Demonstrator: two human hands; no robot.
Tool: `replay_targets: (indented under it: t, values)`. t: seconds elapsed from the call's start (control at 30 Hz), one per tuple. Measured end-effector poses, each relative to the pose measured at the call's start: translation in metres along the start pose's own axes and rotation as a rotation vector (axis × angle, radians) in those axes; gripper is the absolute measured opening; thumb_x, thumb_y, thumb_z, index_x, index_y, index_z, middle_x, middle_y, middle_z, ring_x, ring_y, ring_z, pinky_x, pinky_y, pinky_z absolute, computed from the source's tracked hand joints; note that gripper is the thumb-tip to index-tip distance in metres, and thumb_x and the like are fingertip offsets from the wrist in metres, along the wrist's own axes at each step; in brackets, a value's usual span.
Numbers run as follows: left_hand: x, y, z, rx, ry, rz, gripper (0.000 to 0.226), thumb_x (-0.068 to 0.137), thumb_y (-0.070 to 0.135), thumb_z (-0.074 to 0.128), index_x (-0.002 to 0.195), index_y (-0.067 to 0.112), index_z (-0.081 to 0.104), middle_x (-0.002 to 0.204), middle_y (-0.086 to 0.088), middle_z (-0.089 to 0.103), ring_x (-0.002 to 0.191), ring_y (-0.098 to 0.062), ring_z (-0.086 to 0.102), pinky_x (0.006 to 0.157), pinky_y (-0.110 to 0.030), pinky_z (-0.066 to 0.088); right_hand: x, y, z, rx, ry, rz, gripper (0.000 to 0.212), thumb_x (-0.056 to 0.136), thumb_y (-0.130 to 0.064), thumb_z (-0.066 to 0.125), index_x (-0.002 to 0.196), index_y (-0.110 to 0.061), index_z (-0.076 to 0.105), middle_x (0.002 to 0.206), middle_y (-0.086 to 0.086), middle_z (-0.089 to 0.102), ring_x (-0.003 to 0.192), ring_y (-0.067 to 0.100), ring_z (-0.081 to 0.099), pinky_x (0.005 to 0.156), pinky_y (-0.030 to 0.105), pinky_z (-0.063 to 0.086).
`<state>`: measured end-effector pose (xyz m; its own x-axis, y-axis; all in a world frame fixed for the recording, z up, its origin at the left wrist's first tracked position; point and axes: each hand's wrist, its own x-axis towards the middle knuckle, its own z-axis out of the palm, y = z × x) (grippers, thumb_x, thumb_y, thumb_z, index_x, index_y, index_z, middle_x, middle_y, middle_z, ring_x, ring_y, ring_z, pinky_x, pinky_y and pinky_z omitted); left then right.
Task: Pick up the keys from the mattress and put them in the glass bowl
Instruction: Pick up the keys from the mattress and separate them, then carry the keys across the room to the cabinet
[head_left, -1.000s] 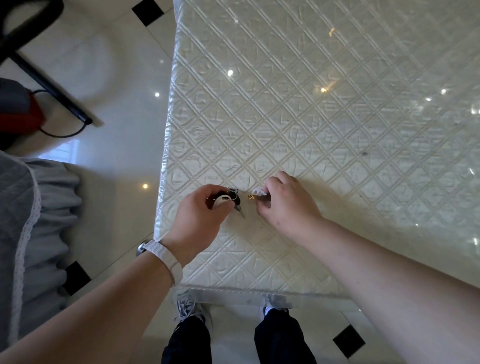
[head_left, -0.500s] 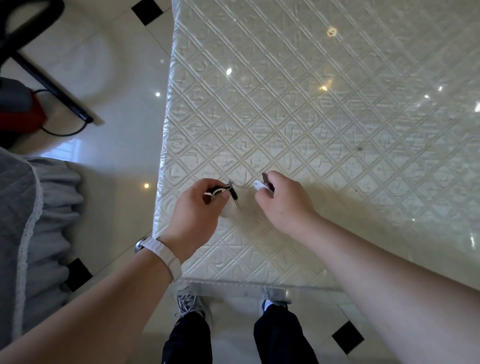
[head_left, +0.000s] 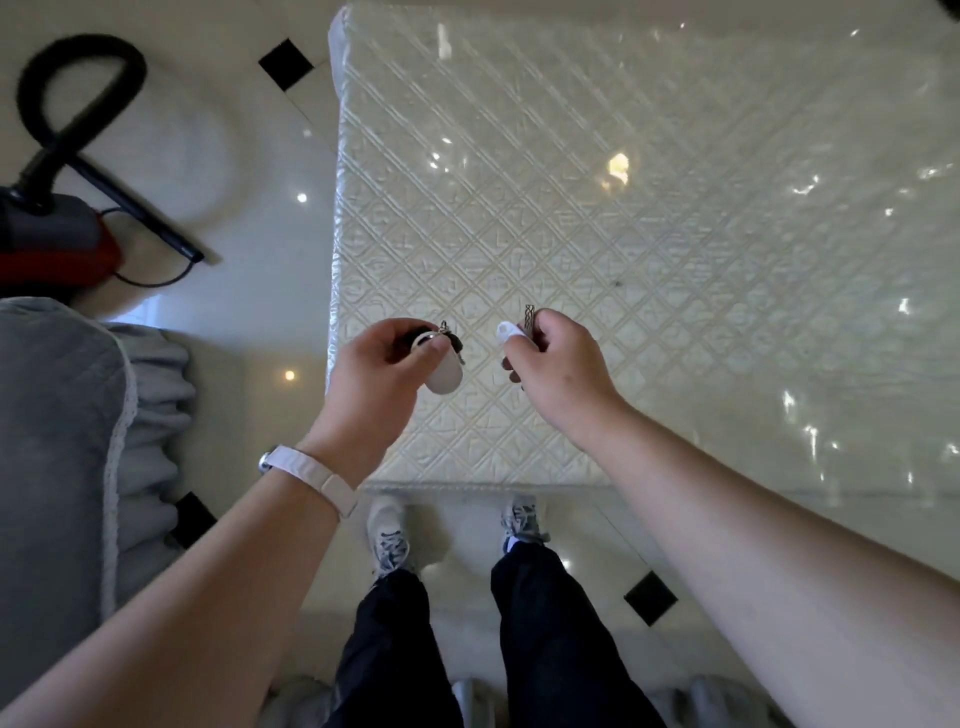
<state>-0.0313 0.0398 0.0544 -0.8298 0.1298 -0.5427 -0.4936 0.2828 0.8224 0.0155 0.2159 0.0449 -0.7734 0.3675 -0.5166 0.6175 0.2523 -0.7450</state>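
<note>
Both hands sit mid-frame over the near edge of the mattress (head_left: 649, 218), forearms coming up from the bottom corners. The left hand (head_left: 379, 364) is curled shut around a key bunch (head_left: 447, 358) with a white tag dangling below the thumb. The right hand (head_left: 561, 369) is pinched closed on a second set (head_left: 519, 328), white fob and braided strap poking out the top. White band (head_left: 317, 475) on the left wrist.

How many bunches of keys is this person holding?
2. One key bunch with a white tag hangs from the left hand; the other key bunch is pinched in the right hand. Fingers may hide more keys.
</note>
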Motion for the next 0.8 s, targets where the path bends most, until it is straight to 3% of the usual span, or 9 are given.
replay_targets:
  t: [0.1, 0.23, 0.43, 0.63, 0.8]
  values:
    - [-0.021, 0.035, -0.004, -0.047, -0.064, 0.017, 0.027, 0.070, 0.046, 0.074, 0.090, 0.027, 0.074, 0.092, 0.002, 0.076, 0.086, -0.017, 0.066, 0.078, -0.046, 0.053, -0.027, -0.031, -0.021, 0.028, 0.038, -0.014, 0.043, 0.083, -0.043, 0.056, 0.081, 0.000, 0.053, 0.081, 0.024, 0.068, 0.060, 0.034, 0.060, 0.051, 0.048, 0.051]
    - [-0.049, 0.081, -0.009, -0.095, -0.144, 0.074, 0.026, 0.068, 0.045, 0.076, 0.087, 0.028, 0.074, 0.083, 0.010, 0.073, 0.084, -0.014, 0.065, 0.082, -0.044, 0.053, -0.068, -0.067, -0.044, 0.063, 0.128, -0.026, 0.042, 0.084, -0.043, 0.057, 0.081, -0.001, 0.057, 0.077, 0.022, 0.069, 0.068, 0.040, 0.064, 0.057, 0.051, 0.053]
    - [-0.092, 0.133, -0.026, -0.089, -0.280, 0.184, 0.039, 0.074, 0.040, 0.074, 0.099, 0.010, 0.070, 0.103, -0.018, 0.073, 0.101, -0.040, 0.065, 0.089, -0.062, 0.050, -0.136, -0.098, -0.064, 0.139, 0.241, -0.029, 0.039, 0.085, -0.044, 0.060, 0.078, -0.005, 0.058, 0.075, 0.019, 0.068, 0.063, 0.038, 0.062, 0.051, 0.049, 0.051]
    - [-0.128, 0.164, -0.043, -0.041, -0.350, 0.242, 0.028, 0.069, 0.047, 0.076, 0.089, 0.027, 0.074, 0.093, -0.001, 0.075, 0.092, -0.024, 0.069, 0.084, -0.051, 0.057, -0.196, -0.117, -0.078, 0.194, 0.385, -0.036, 0.035, 0.083, -0.046, 0.060, 0.075, -0.012, 0.061, 0.073, 0.007, 0.071, 0.063, 0.029, 0.066, 0.052, 0.046, 0.053]
    - [-0.154, 0.174, -0.039, -0.023, -0.456, 0.281, 0.038, 0.069, 0.046, 0.076, 0.100, 0.024, 0.074, 0.096, 0.005, 0.076, 0.096, -0.018, 0.070, 0.078, -0.036, 0.058, -0.238, -0.118, -0.091, 0.247, 0.511, -0.007, 0.031, 0.081, -0.042, 0.059, 0.075, -0.011, 0.061, 0.069, -0.004, 0.072, 0.054, 0.011, 0.064, 0.052, 0.043, 0.055]
